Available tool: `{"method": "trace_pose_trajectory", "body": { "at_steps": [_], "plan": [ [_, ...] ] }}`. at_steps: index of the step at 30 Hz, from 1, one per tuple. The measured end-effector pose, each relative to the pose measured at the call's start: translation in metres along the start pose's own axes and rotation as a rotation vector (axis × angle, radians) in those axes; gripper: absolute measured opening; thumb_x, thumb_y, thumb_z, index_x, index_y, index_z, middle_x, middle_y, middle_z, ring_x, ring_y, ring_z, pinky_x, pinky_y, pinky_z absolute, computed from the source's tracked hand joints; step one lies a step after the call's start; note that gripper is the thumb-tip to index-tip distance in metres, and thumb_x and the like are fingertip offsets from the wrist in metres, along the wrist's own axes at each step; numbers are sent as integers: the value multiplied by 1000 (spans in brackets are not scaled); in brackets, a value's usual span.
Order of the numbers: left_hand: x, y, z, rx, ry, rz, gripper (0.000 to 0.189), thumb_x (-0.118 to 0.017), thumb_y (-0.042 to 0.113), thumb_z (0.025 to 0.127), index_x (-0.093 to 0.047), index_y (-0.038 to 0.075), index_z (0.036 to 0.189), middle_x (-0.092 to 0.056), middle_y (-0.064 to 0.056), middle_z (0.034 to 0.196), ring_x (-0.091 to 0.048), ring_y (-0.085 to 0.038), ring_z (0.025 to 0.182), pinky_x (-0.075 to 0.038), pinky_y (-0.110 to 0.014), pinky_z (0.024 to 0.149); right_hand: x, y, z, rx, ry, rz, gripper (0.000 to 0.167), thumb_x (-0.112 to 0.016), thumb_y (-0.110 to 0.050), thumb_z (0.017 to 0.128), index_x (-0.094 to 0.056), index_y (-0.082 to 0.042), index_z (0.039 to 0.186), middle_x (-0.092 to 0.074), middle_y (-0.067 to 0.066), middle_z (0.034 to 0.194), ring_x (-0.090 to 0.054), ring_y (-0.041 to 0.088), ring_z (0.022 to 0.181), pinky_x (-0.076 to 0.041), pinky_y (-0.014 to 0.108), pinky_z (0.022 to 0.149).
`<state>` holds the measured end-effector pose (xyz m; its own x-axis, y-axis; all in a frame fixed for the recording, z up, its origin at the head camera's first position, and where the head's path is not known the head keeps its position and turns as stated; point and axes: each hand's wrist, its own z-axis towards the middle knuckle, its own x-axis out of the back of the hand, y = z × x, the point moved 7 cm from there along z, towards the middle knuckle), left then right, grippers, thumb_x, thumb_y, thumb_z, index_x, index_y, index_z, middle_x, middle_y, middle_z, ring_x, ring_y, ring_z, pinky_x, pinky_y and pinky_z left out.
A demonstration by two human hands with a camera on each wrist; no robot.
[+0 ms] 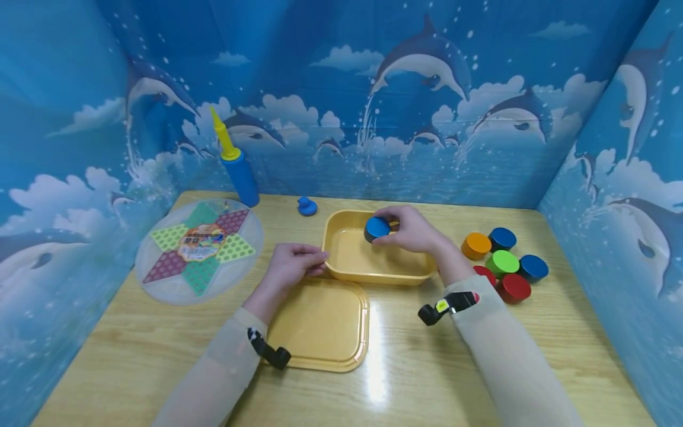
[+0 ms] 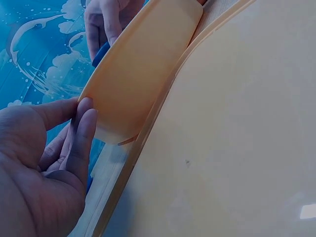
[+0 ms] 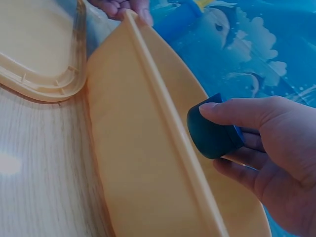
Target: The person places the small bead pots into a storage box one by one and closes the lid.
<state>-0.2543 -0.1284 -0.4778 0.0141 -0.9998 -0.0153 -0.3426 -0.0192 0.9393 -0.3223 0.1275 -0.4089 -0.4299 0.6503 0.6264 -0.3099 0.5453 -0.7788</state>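
Between thumb and fingers, my right hand [image 1: 408, 230] grips a blue round block [image 1: 376, 228] over the inside of a yellow rectangular box [image 1: 384, 277]. The right wrist view shows this block [image 3: 212, 129] tilted beside the box wall [image 3: 143, 133]. At the box's near left corner, my left hand [image 1: 293, 264] pinches the rim, thumb and fingertips on either side of the wall in the left wrist view. The matching yellow lid [image 1: 320, 323] lies flat in front of the box, partly under my left forearm.
Several round blocks cluster at the right, among them an orange one [image 1: 476, 245], a green one [image 1: 501, 263] and a red one [image 1: 514, 288]. A round game board [image 1: 200, 252] lies left. Behind stand a blue and yellow pump [image 1: 242, 178] and a blue toy duck [image 1: 306, 206].
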Motion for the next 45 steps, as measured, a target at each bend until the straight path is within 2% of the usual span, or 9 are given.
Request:
{"method": "trace_pose_trajectory", "body": {
  "at_steps": [12, 24, 32, 40, 45],
  "plan": [
    [2, 0, -3, 28, 12, 20, 24, -81, 6, 95, -74, -6, 114, -75, -20, 99, -77, -22, 82, -67, -36, 80, -27, -10, 32, 16, -72, -68, 62, -88, -14, 89, -62, 2, 143, -65, 16, 138, -62, 32, 127, -56, 46, 105],
    [1, -4, -1, 18, 1, -3, 24, -81, 6, 95, -74, -7, 114, -75, -20, 97, -77, -21, 80, -67, -35, 78, -52, -6, 46, 37, -91, -133, 61, -89, -16, 89, -64, 4, 140, -67, 18, 138, -64, 32, 126, -57, 41, 105],
    [2, -3, -2, 23, 9, 10, 23, -81, 7, 95, -75, -6, 114, -76, -20, 98, -77, -21, 81, -67, -34, 77, -59, -7, 49, 5, -69, -112, 64, -89, -20, 89, -63, 3, 142, -66, 19, 140, -63, 34, 127, -56, 41, 106],
    [-7, 1, 3, -12, -25, 42, 24, -80, 8, 97, -75, -6, 116, -76, -19, 100, -77, -23, 82, -67, -36, 78, -55, -5, 49, -28, -5, -109, 65, -92, -22, 87, -64, 2, 141, -67, 18, 136, -64, 32, 124, -58, 42, 103],
    [0, -1, 1, -1, -2, 26, 22, -80, 6, 96, -75, -7, 113, -76, -20, 98, -76, -22, 80, -68, -36, 76, -61, -7, 52, -23, 8, -125, 69, -93, -29, 85, -65, 1, 141, -69, 15, 134, -65, 28, 123, -56, 40, 103]
  ]
}}
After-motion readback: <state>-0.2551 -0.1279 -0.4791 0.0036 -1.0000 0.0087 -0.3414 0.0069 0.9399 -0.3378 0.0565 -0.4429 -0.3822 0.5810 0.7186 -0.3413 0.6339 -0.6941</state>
